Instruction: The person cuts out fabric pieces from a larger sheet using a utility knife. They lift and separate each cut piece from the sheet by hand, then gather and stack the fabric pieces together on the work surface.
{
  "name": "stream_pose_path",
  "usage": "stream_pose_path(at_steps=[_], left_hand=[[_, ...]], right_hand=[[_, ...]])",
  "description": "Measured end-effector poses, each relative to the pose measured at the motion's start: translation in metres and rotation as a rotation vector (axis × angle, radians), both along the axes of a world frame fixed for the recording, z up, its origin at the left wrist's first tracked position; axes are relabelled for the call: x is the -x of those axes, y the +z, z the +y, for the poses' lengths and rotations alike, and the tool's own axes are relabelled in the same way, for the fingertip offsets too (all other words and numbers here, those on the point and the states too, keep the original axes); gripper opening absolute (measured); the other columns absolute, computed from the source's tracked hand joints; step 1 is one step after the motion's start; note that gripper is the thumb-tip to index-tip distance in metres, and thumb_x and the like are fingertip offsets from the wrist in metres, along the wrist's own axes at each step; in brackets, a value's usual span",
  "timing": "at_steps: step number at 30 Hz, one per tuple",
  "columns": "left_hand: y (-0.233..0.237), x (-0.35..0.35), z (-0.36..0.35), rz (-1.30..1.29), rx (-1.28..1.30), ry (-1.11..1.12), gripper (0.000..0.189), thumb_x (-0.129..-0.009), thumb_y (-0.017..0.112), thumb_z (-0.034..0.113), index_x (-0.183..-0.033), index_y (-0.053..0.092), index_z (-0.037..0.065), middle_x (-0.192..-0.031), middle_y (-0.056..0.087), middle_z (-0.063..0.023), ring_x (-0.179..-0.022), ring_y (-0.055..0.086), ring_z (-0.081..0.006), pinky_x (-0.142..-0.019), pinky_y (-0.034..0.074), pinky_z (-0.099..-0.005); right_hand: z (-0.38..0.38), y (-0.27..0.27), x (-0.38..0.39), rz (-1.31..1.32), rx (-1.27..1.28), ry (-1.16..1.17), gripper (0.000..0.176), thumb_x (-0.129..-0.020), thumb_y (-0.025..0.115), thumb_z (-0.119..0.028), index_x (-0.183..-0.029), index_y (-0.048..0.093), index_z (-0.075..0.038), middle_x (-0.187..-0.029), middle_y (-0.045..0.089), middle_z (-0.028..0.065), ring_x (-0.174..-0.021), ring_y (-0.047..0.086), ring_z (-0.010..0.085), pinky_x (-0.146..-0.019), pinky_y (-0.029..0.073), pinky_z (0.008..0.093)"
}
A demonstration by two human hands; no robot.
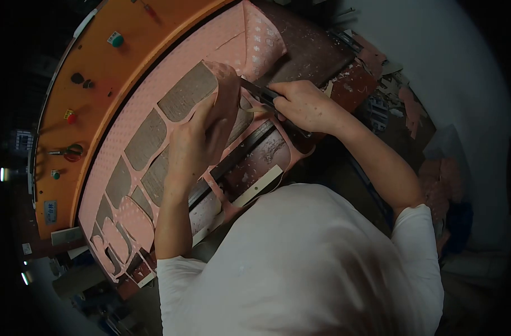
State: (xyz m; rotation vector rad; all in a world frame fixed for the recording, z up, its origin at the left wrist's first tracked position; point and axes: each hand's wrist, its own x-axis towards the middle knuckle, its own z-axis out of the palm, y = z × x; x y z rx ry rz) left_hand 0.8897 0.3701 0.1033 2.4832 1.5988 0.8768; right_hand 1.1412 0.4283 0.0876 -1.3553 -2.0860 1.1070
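With left hand [188, 144], gripping a raised fold of pink sheet [226, 109] above the table [308, 47]; with right hand [307, 104], clenching a dark tool [261, 92] just right of it.

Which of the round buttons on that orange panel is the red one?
The middle button, with yellow around it; it sits between the upper button and the lower button, which are both green.
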Motion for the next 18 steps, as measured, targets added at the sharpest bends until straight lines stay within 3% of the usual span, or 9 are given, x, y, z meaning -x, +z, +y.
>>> stream_pose_path(at_steps=[1, 4, 7, 13, 15, 16, 18], left_hand=[[-0.009, 0.004, -0.005, -0.014, 0.026, 0.047, 0.050, -0.090, 0.071, 0.017, -0.138, 0.056, 0.013, -0.093, 0.073, -0.0189, -0.079, 0.071, -0.0394, -0.067, 0.056, -0.0439], [-0.021, 0.011, -0.017, -0.053, 0.065, 0.143, 0.049, -0.092, 0.070, 0.017, -0.137, 0.056, 0.009, -0.094, 0.072, -0.0219, -0.079, 0.071, -0.0406, -0.067, 0.057, -0.0440], [-0.025, 0.012, -0.022, -0.092, 0.032, 0.136, 0.047, -0.092, 0.069, 0.017, -0.137, 0.056, 0.008, -0.093, 0.072, -0.0229, -0.079, 0.071, -0.0406, -0.066, 0.057, -0.0441], [-0.022, 0.003, -0.037, -0.082, 0.013, 0.178, 0.047, -0.092, 0.070, 0.016, -0.137, 0.057, 0.010, -0.091, 0.072, -0.0200, -0.078, 0.071, -0.0394, -0.064, 0.057, -0.0436], [-0.019, -0.003, -0.045, -0.115, 0.004, 0.178, 0.046, -0.092, 0.070, 0.014, -0.137, 0.058, 0.011, -0.094, 0.072, -0.0214, -0.083, 0.072, -0.0402, -0.067, 0.057, -0.0434], [-0.020, -0.002, -0.048, -0.118, 0.006, 0.207, 0.046, -0.092, 0.070, 0.014, -0.136, 0.058, 0.011, -0.094, 0.072, -0.0214, -0.082, 0.071, -0.0401, -0.067, 0.056, -0.0437], [-0.028, 0.001, -0.052, -0.124, 0.012, 0.267, 0.045, -0.092, 0.070, 0.014, -0.136, 0.058, 0.011, -0.093, 0.072, -0.0212, -0.081, 0.071, -0.0400, -0.065, 0.056, -0.0441]], right_hand=[[-0.002, -0.004, 0.005, 0.021, -0.032, 0.005, 0.030, -0.091, 0.048, -0.019, -0.098, 0.067, 0.003, -0.093, 0.067, 0.0287, -0.094, 0.064, 0.0477, -0.088, 0.049, 0.0519], [-0.003, -0.010, 0.016, 0.015, -0.020, 0.004, 0.030, -0.090, 0.047, -0.018, -0.098, 0.067, 0.003, -0.096, 0.068, 0.0288, -0.096, 0.064, 0.0473, -0.090, 0.049, 0.0521], [-0.001, -0.010, 0.024, -0.015, -0.077, 0.042, 0.038, -0.092, 0.047, -0.015, -0.119, 0.063, 0.005, -0.080, 0.069, 0.0205, -0.076, 0.069, 0.0335, -0.077, 0.053, 0.0436], [-0.013, -0.006, 0.036, -0.231, -0.229, 0.051, 0.037, -0.092, 0.047, -0.015, -0.118, 0.062, 0.006, -0.086, 0.066, 0.0306, -0.086, 0.065, 0.0468, -0.082, 0.051, 0.0502], [-0.026, -0.010, 0.031, -0.149, -0.097, 0.125, 0.038, -0.093, 0.049, -0.016, -0.122, 0.063, 0.003, -0.084, 0.064, 0.0312, -0.086, 0.064, 0.0476, -0.082, 0.051, 0.0522], [-0.031, -0.017, 0.027, -0.173, -0.186, 0.144, 0.042, -0.094, 0.048, -0.015, -0.132, 0.060, -0.003, -0.081, 0.064, 0.0298, -0.084, 0.064, 0.0470, -0.080, 0.050, 0.0529], [-0.045, -0.008, 0.017, -0.145, -0.174, 0.107, 0.044, -0.094, 0.048, -0.013, -0.137, 0.056, -0.004, -0.080, 0.063, 0.0288, -0.083, 0.064, 0.0462, -0.078, 0.050, 0.0531]])
